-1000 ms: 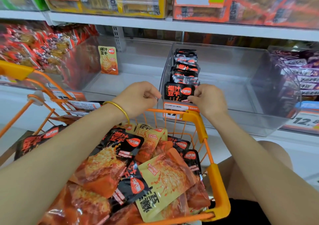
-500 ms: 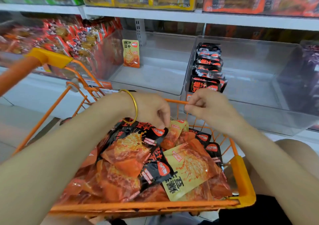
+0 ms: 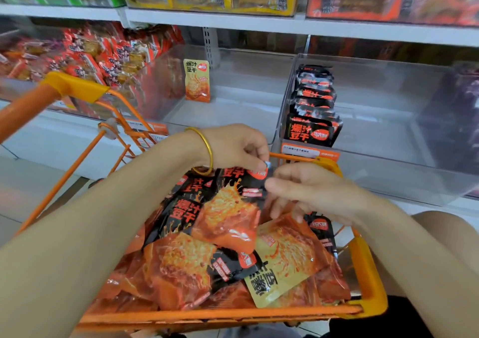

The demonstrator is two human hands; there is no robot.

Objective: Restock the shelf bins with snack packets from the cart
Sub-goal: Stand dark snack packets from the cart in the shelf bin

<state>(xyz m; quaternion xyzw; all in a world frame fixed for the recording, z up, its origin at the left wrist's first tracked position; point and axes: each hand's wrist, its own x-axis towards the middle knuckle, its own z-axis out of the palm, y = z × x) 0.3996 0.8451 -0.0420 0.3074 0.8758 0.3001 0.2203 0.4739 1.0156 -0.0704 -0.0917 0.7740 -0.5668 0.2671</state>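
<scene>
Presently, a black snack packet (image 3: 225, 208) is found atop the heap (image 3: 181, 267) in the cart (image 3: 207, 314), its top seam pinched by the curled fingers (image 3: 260, 165) of the left hand (image 3: 233, 148). It is judged light, soft and slippery, best taken by the flat seam. The right hand (image 3: 311, 192) is held just beside, fingers loosely apart, nothing gripped.
</scene>
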